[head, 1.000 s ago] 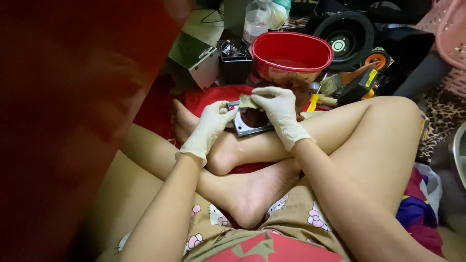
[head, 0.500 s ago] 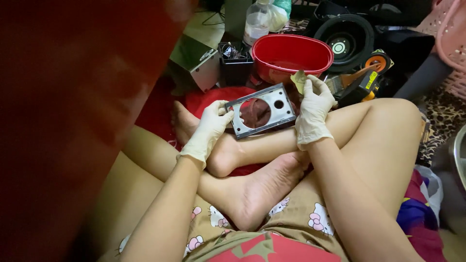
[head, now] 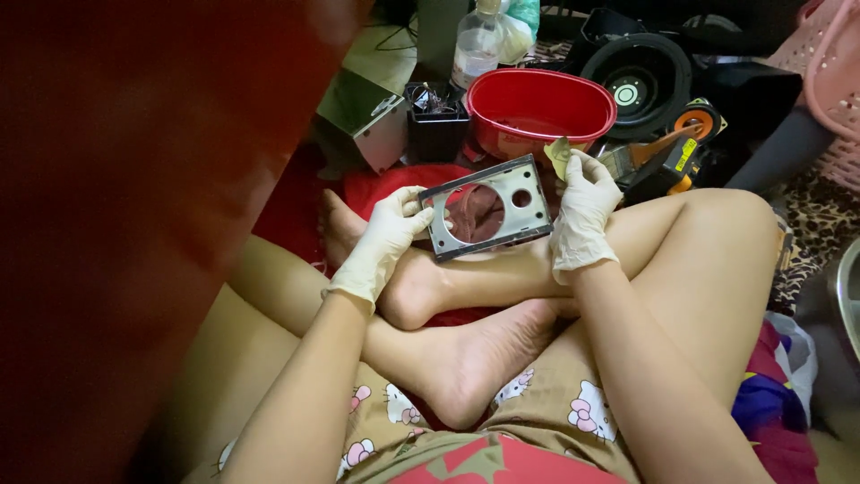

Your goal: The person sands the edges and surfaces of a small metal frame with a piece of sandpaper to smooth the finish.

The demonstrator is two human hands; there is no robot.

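I sit cross-legged and both my hands wear pale latex gloves. My left hand (head: 387, 235) grips the left edge of a grey metal plate (head: 530, 208) that has one large round hole and one small hole. The plate is held tilted above my ankles. My right hand (head: 582, 213) pinches a small yellowish cloth scrap (head: 559, 154) at the plate's upper right corner.
A red oval plastic basin (head: 537, 109) stands just beyond the plate. Around it lie a clear bottle (head: 475, 45), a black cup of small parts (head: 434, 121), a round black speaker-like part (head: 638, 79), orange-and-black tools (head: 683, 148) and a pink basket (head: 820, 81). A red blurred mass fills the left.
The plate has been lifted and turned so its face with the holes shows. My right hand came off the plate's face and moved right, up to its corner, with the cloth scrap.
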